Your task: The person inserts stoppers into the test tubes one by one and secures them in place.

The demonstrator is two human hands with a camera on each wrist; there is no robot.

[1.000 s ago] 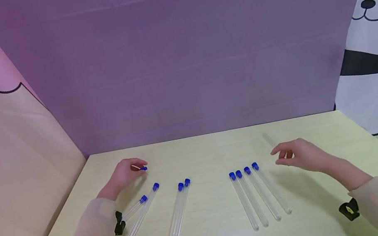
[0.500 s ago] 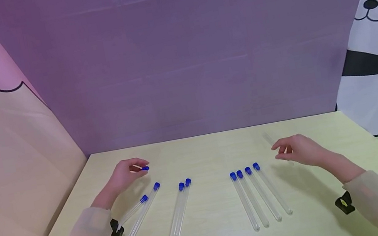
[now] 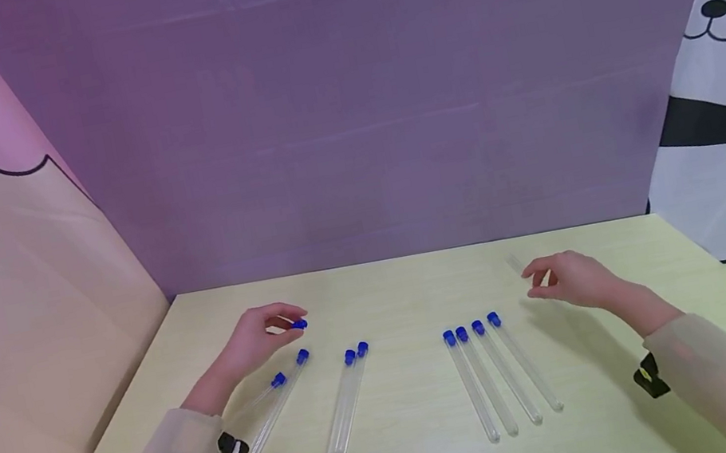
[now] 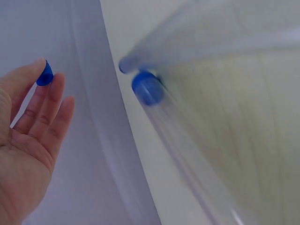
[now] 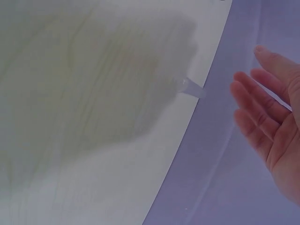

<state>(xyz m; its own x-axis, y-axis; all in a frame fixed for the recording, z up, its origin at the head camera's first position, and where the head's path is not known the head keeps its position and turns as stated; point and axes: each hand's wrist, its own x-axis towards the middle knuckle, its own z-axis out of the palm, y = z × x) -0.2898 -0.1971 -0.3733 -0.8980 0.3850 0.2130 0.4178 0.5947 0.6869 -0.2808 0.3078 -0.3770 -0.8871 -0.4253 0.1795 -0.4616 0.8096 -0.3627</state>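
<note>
My left hand (image 3: pixel 254 343) pinches a small blue cap (image 4: pixel 44 75) between thumb and fingertip, raised over the left of the table. Below that hand lie two capped clear test tubes (image 3: pixel 274 424), one partly hidden by the wrist. My right hand (image 3: pixel 572 279) hovers at the right with loosely bent fingers and nothing between them, as the right wrist view (image 5: pixel 276 117) confirms by its palm. Just beyond its fingertips the end of a clear tube (image 3: pixel 515 264) lies on the table, no blue cap showing; the hand hides the rest.
Two more blue-capped tubes (image 3: pixel 345 412) lie side by side left of the middle. Several others (image 3: pixel 496 381) lie in a row right of the middle. A purple cloth (image 3: pixel 344 116) hangs behind the table's back edge (image 3: pixel 412 255).
My left hand has moved to the right with the blue cap, which shows more clearly now. My right hand has risen slightly, staying near the uncapped-looking tube end. The tubes lie as before.
</note>
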